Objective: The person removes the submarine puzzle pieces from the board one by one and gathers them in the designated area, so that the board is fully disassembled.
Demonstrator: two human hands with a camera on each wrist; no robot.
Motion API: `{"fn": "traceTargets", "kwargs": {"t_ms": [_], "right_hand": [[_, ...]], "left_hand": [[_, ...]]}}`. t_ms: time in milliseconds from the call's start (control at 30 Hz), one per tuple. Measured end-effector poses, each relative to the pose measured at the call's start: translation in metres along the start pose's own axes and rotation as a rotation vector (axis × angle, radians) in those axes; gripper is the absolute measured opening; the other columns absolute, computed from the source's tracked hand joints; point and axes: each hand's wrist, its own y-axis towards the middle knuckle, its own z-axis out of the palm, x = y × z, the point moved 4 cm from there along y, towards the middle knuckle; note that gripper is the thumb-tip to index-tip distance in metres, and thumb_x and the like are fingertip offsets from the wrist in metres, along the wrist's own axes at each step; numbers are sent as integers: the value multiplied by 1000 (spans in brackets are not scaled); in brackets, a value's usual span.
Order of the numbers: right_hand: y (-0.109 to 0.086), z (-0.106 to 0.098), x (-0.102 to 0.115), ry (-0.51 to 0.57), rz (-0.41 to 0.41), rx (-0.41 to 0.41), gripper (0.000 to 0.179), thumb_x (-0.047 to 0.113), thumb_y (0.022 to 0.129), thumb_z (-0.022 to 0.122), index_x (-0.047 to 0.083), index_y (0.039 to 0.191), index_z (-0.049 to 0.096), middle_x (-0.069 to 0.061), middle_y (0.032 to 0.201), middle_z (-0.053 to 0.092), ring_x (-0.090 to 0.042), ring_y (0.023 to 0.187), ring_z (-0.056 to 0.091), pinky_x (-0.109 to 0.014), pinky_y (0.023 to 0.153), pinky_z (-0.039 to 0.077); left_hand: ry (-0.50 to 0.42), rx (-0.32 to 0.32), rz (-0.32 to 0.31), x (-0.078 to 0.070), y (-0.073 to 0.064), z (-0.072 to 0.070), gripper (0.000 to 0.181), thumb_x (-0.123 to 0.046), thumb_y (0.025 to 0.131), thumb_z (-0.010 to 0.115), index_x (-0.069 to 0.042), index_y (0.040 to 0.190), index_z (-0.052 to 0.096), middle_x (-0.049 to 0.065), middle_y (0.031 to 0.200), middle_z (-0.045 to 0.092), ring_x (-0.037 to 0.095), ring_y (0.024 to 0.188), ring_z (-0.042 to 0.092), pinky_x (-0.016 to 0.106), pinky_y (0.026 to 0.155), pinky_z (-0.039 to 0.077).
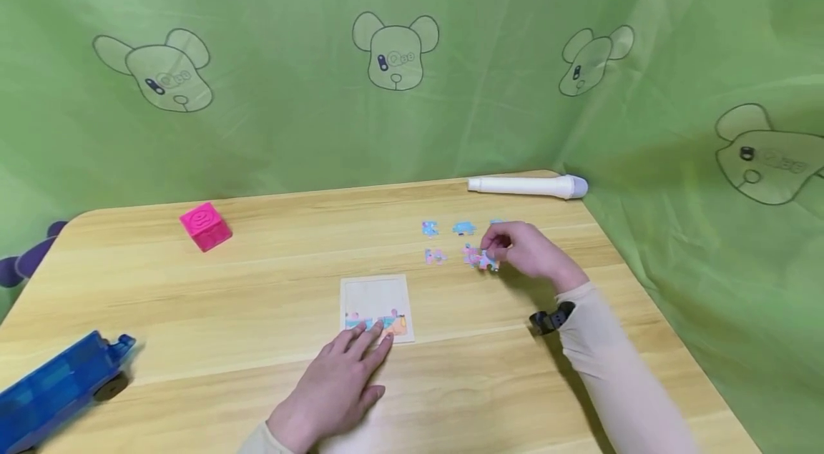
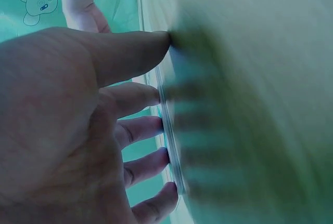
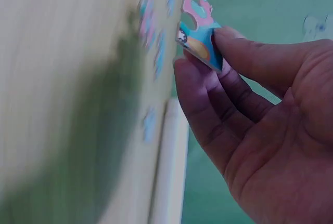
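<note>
The right hand pinches a puzzle piece between thumb and fingertips, beside the loose pieces on the tabletop; how high it is held I cannot tell. The left hand lies with fingers extended and a little apart, fingertips on the near edge of the puzzle tray; placed pieces fill part of the tray's near end, and its far part is bare.

The step in hand seems to be carrying the piece to the tray; a light pinch by the rim serves best — the picture shows and the knobs are free; one side looks straight, so that side probably belongs against a tray wall. Turn it before lowering, then press flat rather than slide; the left fingertips do well to brace the tray — though they cover some of the placed pieces, so lifting one finger may help.
</note>
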Motion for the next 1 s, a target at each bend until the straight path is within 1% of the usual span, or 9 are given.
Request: {"fn": "traceTargets", "kwargs": {"t_ms": [167,333,500,733,900,1000], "right_hand": [[6,-5,-26,57,51,25,15,-11,88,58,-1,93,67,-9,84,62,-22,78,57,-29,68,51],[13,-5,-42,37,99,47,18,-13,86,56,0,93,66,-9,85,63,-22,78,56,-29,66,50],[18,-7,-46,7,114,70,19,-12,83,54,0,92,66,-9,83,62,-21,76,55,-29,64,49],[18,-12,-50,-24,136,83,15,-10,84,57,-2,93,65,-13,83,61,-21,77,53,-32,68,45],[17,-11,-53,-30,147,78,16,-10,85,55,-2,93,65,-11,83,60,-22,77,53,-33,68,45],[16,-11,-55,-33,153,62,16,-10,85,55,-3,95,65,-11,85,60,-23,79,54,-33,70,46]], "left_hand": [[-28,-3,-5,1,-1,-1,63,-36,94,64,-9,148,45,12,152,39,35,136,38,51,105,40],[-39,-12,3,1,-2,0,63,-36,94,64,-9,148,45,12,153,39,35,135,38,51,104,40],[-33,-8,1,1,-1,0,63,-37,94,63,-10,149,44,11,153,38,34,136,37,50,106,39],[-44,6,-9,1,-1,0,64,-38,94,63,-11,149,44,11,154,38,34,138,35,51,107,37],[-49,0,-3,1,-2,-2,64,-36,93,65,-10,149,44,11,153,38,34,137,36,51,107,37],[-51,-1,-2,1,-2,-3,64,-36,94,65,-10,149,44,11,153,38,34,137,36,51,106,38]]}}
